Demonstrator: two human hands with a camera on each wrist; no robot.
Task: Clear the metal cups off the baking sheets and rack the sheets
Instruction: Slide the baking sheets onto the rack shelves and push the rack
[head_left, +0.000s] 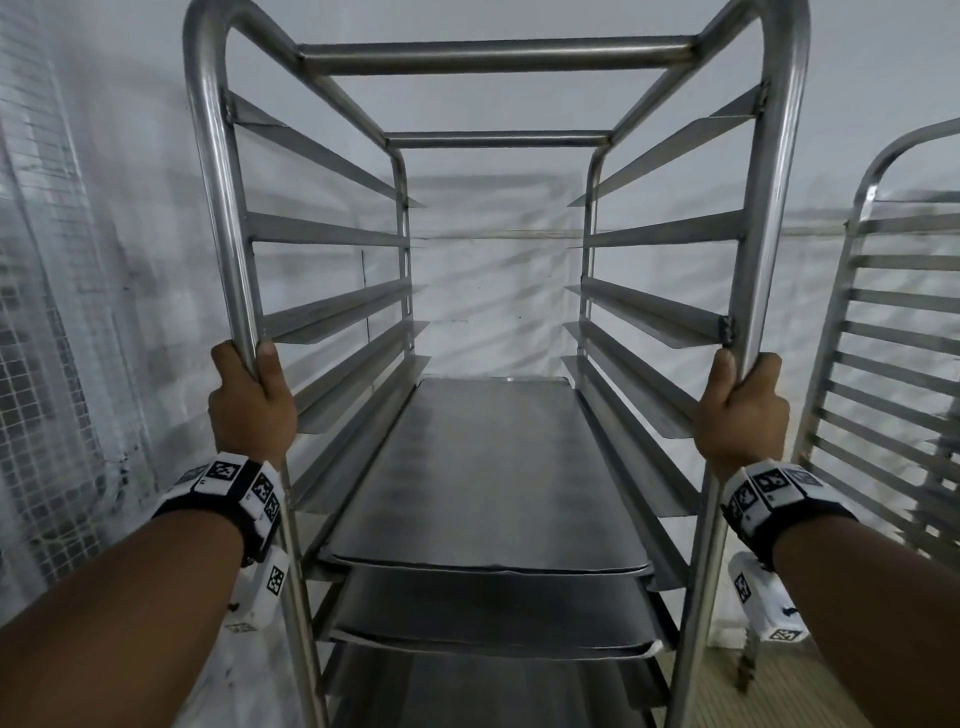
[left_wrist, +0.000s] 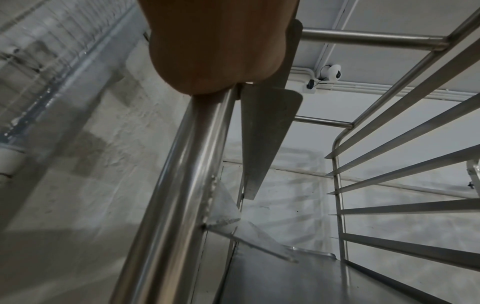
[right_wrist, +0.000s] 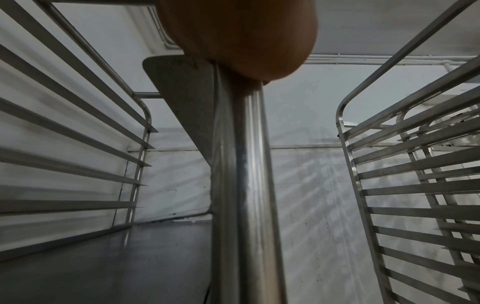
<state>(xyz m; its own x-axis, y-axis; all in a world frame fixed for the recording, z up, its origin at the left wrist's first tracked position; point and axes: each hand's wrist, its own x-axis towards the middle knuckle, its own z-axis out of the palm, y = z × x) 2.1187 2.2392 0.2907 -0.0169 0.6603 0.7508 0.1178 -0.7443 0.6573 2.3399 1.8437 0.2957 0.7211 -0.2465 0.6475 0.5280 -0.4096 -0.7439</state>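
Gripping the near-left post (head_left: 228, 218) of the rack (head_left: 498, 52), at the left of the head view: left hand (head_left: 252, 400) with fingers curled round the tube, thumb up along its inner side. Seen from the left wrist view only as the heel of the hand (left_wrist: 215, 47) against the post (left_wrist: 166, 205), so finger detail there cannot be told. Across the middle: baking sheets (head_left: 483, 467) already lying on the lower rails, three visible, stacked one level above another, bare of metal cups; upper rails vacant. Stiff, thin, smooth metal by the look of it, probably light singly and slippery at the face, best taken by the short rolled edge nearest the camera and slid level along the rails. Rack itself rigid steel, likely heavy to push, best held at the uprights as now. At the right: right hand (head_left: 740, 410) wrapped round the near-right post (head_left: 763, 218) likewise, thumb up. Further right, at the frame edge, second rack (head_left: 893, 332), standing just beside, apparently unloaded at the levels shown.
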